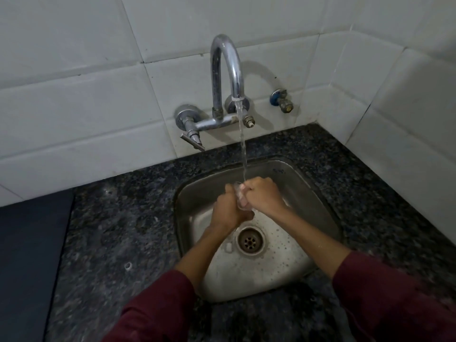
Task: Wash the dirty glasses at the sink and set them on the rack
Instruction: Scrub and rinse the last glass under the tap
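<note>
A clear glass (239, 197) is held over the steel sink (318, 193), mostly hidden between my two hands. My left hand (230, 211) wraps around it from the left and below. My right hand (262, 193) grips it from the right, fingers curled at its rim. Water runs from the chrome tap (228, 70) in a thin stream that lands where my hands meet on the glass. No rack is in view.
The drain (250, 241) lies just in front of my hands in the wet basin. Dark speckled granite counter (118, 218) surrounds the sink. A tap lever (193, 140) and a small wall valve (282, 101) stick out from the white tiles. A dark flat surface (27, 255) lies at left.
</note>
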